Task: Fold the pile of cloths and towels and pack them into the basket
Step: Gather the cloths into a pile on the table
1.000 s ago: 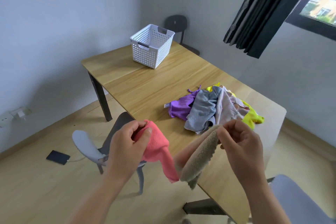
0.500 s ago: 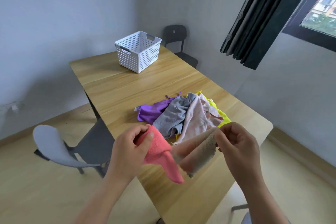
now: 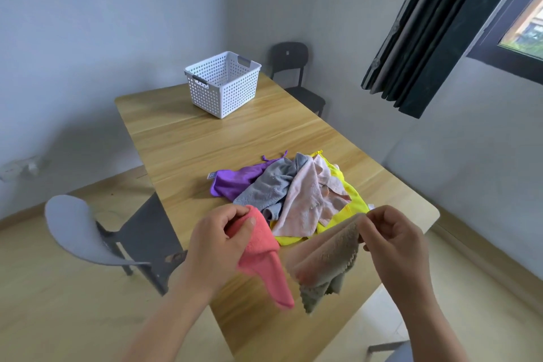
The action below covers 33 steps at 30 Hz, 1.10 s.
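1. A wooden table [image 3: 205,141] is carrying a white perforated basket [image 3: 232,94] at its far end.
2. A crumpled pile [image 3: 293,194] of purple, grey, pink and yellow cloths is lying near the front edge.
3. A limp coral-and-tan cloth [image 3: 326,258] is sagging between both hands, risking a fall floorward if either pinch loosens.
4. The left hand [image 3: 214,244] and right hand [image 3: 396,241] are each pinching a corner.
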Motion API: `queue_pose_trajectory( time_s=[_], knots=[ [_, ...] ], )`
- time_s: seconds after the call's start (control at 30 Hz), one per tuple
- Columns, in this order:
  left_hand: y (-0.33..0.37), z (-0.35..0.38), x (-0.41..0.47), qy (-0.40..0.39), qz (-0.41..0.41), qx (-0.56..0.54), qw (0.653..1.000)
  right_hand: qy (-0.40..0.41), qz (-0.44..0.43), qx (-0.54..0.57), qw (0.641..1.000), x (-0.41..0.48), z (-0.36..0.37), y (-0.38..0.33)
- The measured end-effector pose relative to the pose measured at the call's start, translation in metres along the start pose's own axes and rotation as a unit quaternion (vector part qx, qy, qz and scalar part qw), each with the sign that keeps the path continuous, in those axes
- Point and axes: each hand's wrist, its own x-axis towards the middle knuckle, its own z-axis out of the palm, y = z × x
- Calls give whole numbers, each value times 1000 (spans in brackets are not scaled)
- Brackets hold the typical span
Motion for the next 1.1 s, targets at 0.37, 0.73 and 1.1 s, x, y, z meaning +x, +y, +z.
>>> queue_pose_trajectory(
  time_s=[0.37,0.73,1.1],
  knots=[
    [12,84,27,55,-38,31,997,-70,-26,7,997,98,-24,45],
    [38,250,66,184,-158,-4,970,-285,-101,-41,952,262,-59,127],
    [10,313,52,207,-229,62,949,-356,-129,-100,920,288,-27,214]
  ],
)
